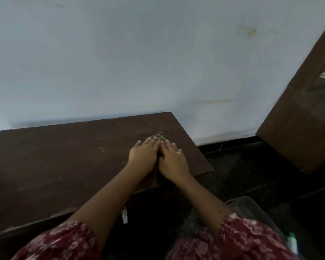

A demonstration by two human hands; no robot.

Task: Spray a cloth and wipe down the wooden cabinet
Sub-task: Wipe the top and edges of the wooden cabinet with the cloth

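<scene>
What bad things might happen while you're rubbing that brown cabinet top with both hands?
1. Both hands, left and right, press the small greenish cloth near the dark wooden cabinet top's right edge; a hard push might slip off.
2. The cloth is mostly hidden, so fingers may rub bare wood.

Site: home room | evidence: scuffed pale-blue wall across upper frame; dark wooden cabinet lower left; wooden door at right; dark floor
</scene>
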